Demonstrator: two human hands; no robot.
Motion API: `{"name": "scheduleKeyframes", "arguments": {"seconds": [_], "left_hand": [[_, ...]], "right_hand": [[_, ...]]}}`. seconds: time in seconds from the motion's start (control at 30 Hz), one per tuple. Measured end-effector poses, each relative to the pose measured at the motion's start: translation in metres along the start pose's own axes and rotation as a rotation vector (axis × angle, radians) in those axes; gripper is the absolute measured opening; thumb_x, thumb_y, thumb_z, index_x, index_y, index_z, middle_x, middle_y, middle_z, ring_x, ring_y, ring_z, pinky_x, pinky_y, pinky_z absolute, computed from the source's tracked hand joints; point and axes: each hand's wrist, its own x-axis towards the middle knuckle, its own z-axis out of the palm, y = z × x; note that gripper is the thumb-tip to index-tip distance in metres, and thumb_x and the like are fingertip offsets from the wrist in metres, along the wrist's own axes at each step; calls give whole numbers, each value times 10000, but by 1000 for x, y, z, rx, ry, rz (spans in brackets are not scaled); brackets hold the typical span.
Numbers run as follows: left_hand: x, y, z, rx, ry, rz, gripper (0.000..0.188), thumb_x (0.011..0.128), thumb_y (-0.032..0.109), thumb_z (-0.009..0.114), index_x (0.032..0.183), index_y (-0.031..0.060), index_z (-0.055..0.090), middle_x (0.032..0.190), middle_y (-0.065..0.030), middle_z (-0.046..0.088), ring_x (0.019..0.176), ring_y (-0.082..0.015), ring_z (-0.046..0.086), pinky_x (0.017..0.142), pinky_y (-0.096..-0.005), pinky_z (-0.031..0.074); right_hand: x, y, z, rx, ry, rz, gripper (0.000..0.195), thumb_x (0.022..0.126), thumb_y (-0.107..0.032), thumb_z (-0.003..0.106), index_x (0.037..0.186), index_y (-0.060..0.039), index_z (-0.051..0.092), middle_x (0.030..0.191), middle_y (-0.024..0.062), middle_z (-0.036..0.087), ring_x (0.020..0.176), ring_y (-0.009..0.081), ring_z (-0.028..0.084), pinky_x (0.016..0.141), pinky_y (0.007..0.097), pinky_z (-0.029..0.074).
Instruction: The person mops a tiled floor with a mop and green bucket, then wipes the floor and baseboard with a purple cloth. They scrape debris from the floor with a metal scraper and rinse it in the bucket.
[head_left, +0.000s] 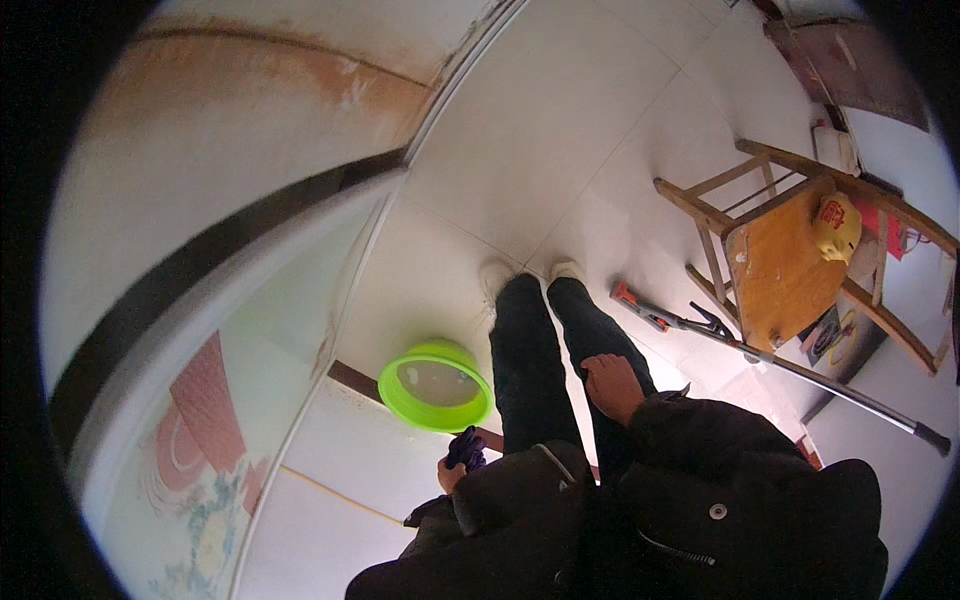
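My left hand (451, 475) is closed around a bunched dark purple cloth (466, 450), low at my left side. Just beyond the cloth stands a bright green plastic basin (437, 416) with greyish, cloudy liquid (437, 382) in it. My right hand (613, 386) rests on the dark trousers over my right thigh; its fingers look curled, and I cannot tell whether anything is under them. Both arms are in dark jacket sleeves.
A wooden chair (787, 262) holding a yellow object (836, 227) stands at the right. A long-handled tool (750, 351) leans near it. Pale tiles (555, 112) cover the floor. At the left is a panel with a painted pattern (210, 420); a yellow cord (337, 493) runs beside it.
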Motion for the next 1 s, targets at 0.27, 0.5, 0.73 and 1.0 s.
{"name": "scheduleKeyframes", "arguments": {"seconds": [0.27,0.5,0.73,1.0], "left_hand": [[-23,-17,8,-282,-11,-6,481,756,101,717,1205,-23,601,1101,-177,683,991,-307,655,911,-401,518],[-8,-53,42,-691,-46,-76,490,796,68,734,1245,-20,560,1131,-129,648,1002,-232,625,896,-359,520],[1,-143,87,-951,-168,-102,539,840,37,722,1320,-15,481,1187,-130,605,1048,-219,602,909,-351,510],[-23,-178,93,-937,-144,-74,493,793,-3,717,1239,-26,508,1137,-131,629,1013,-216,626,877,-351,529]], "right_hand": [[-42,-2,60,-154,-51,-82,161,911,-129,587,1047,-58,637,953,150,636,937,336,605,821,475,456],[-74,-34,119,-323,-133,-93,173,911,-138,593,1057,-54,635,962,115,640,972,294,591,870,449,427],[-124,-31,202,-459,-208,-48,184,920,-148,581,1065,-63,657,993,101,669,974,268,599,883,428,428],[-159,-49,227,-453,-131,-95,180,937,-172,565,1038,-70,675,971,88,698,953,282,640,864,441,447]]}}
